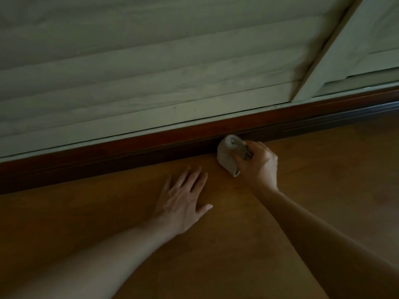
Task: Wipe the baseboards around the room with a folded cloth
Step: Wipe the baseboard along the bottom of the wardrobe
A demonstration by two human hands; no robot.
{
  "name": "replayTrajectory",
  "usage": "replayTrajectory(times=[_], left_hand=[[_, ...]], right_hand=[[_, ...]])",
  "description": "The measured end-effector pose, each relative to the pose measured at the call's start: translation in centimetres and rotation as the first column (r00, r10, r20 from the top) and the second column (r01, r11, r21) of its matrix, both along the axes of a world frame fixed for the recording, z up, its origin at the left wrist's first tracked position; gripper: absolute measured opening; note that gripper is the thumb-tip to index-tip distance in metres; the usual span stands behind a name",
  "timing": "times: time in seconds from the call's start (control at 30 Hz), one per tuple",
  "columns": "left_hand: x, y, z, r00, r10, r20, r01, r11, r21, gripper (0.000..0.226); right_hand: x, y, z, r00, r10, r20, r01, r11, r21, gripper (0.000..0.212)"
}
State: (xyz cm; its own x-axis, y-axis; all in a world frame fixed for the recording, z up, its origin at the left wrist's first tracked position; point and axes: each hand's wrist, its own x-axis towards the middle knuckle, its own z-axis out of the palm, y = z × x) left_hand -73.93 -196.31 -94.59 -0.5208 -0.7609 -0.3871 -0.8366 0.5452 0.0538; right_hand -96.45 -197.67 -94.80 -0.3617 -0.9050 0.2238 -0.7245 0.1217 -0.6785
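Note:
A dark reddish-brown baseboard (129, 152) runs diagonally across the view, from lower left up to the right edge. My right hand (259, 162) is shut on a folded pale grey cloth (227, 151), whose bunched end presses against the foot of the baseboard where it meets the floor. My left hand (183, 199) lies flat on the wooden floor (237, 244), palm down with fingers spread, a short way in front of the baseboard and to the left of the cloth. It holds nothing.
Above the baseboard stand pale slatted panels (129, 67), with a vertical frame strip (319, 55) dividing them at the right. The light is dim. Both bare forearms reach in from the bottom edge.

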Motion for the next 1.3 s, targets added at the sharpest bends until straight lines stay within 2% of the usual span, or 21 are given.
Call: replayTrajectory(times=[0.1, 0.27, 0.4, 0.57, 0.7, 0.8, 0.9, 1.0, 1.13, 1.3], left_hand=[[-1.6, 1.1, 0.3, 0.994, 0.108, 0.022, -0.109, 0.992, 0.06, 0.084], [-4.0, 2.0, 0.5, 0.969, 0.236, 0.077, -0.244, 0.964, 0.107, 0.091], [-5.6, 2.6, 0.6, 0.947, 0.308, 0.093, -0.317, 0.944, 0.094, 0.093], [-6.8, 2.9, 0.6, 0.925, 0.367, 0.101, -0.374, 0.925, 0.069, 0.092], [-7.2, 3.3, 0.5, 0.913, 0.404, 0.063, -0.407, 0.912, 0.05, 0.087], [-6.8, 3.7, -0.2, 0.917, 0.399, 0.029, -0.399, 0.917, 0.01, 0.084], [-5.7, 4.2, -1.7, 0.918, 0.387, -0.083, -0.394, 0.916, -0.083, 0.081], [-5.6, 4.7, -3.2, 0.912, 0.377, -0.162, -0.401, 0.904, -0.149, 0.076], [-5.5, 4.8, -4.0, 0.902, 0.388, -0.19, -0.422, 0.886, -0.194, 0.072], [-5.6, 4.8, -3.9, 0.897, 0.4, -0.19, -0.432, 0.884, -0.179, 0.069]], right_hand=[[-1.8, 0.4, -0.5, 0.992, -0.1, 0.082, 0.1, 0.995, 0.003, 0.02], [-1.0, -0.3, -0.1, 0.993, 0.082, 0.089, -0.082, 0.997, 0.0, 0.024], [-2.3, -0.2, 0.0, 0.994, 0.051, 0.1, -0.052, 0.999, 0.005, 0.025], [-1.3, -0.8, 0.4, 0.989, 0.095, 0.116, -0.101, 0.994, 0.046, 0.026], [-1.7, -0.5, 0.4, 0.991, 0.049, 0.122, -0.055, 0.998, 0.041, 0.026], [-0.9, -0.6, 0.9, 0.985, 0.13, 0.115, -0.134, 0.99, 0.035, 0.028], [-2.1, -0.8, 0.9, 0.982, 0.163, 0.093, -0.166, 0.986, 0.024, 0.029], [-5.8, -0.6, 0.7, 0.995, 0.087, 0.045, -0.089, 0.995, 0.037, 0.026], [-9.9, -0.2, 0.4, 0.999, -0.044, 0.027, 0.043, 0.998, 0.049, 0.026], [-8.1, -0.4, 0.3, 0.998, 0.036, 0.05, -0.038, 0.999, 0.032, 0.024]])
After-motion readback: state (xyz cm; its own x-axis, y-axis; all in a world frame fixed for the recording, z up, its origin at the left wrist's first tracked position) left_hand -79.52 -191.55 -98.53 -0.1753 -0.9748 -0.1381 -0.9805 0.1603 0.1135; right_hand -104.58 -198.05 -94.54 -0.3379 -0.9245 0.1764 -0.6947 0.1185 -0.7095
